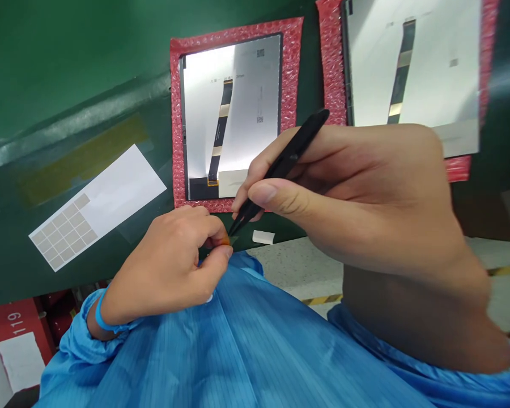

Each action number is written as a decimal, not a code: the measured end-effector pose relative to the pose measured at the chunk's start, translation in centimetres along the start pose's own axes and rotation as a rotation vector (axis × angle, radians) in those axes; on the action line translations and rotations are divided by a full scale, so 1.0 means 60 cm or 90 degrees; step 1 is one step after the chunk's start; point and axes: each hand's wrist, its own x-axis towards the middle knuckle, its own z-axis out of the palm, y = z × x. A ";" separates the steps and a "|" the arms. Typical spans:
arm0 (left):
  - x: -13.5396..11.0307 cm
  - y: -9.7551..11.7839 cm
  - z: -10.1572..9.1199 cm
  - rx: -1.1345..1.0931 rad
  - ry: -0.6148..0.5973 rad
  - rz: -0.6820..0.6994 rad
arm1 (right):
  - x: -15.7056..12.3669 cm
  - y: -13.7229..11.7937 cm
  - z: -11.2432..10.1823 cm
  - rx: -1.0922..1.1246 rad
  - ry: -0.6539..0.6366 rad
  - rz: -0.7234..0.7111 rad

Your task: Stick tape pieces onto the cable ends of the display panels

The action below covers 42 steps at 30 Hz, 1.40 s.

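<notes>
My left hand (170, 263) is closed in a pinch near the table's front edge. A small amber, film-like piece (226, 241) shows between its thumb and index finger; its exact kind is unclear. My right hand (365, 181) grips black tweezers (295, 147), whose tips point down and left and meet the piece at the left fingertips. Just beyond both hands lies a display panel (246, 124), silvery back up, on red bubble wrap (291, 85). A dark flex cable (221, 127) with light bands runs along the panel.
A white sheet (127, 178) with grey square stickers lies at left on the green mat (89, 51). A second panel (442, 85) rests on red bubble wrap at right, partly behind my right hand. A small white slip (263, 237) sits at the table edge.
</notes>
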 end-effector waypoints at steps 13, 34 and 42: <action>0.001 -0.007 -0.009 -0.010 -0.038 -0.048 | -0.034 0.063 0.023 0.189 0.097 0.014; 0.005 -0.003 -0.013 0.008 -0.084 -0.038 | -0.016 0.027 0.011 0.113 0.003 0.068; 0.008 -0.003 -0.019 -0.033 -0.119 -0.114 | -0.035 0.043 0.038 0.275 0.092 0.084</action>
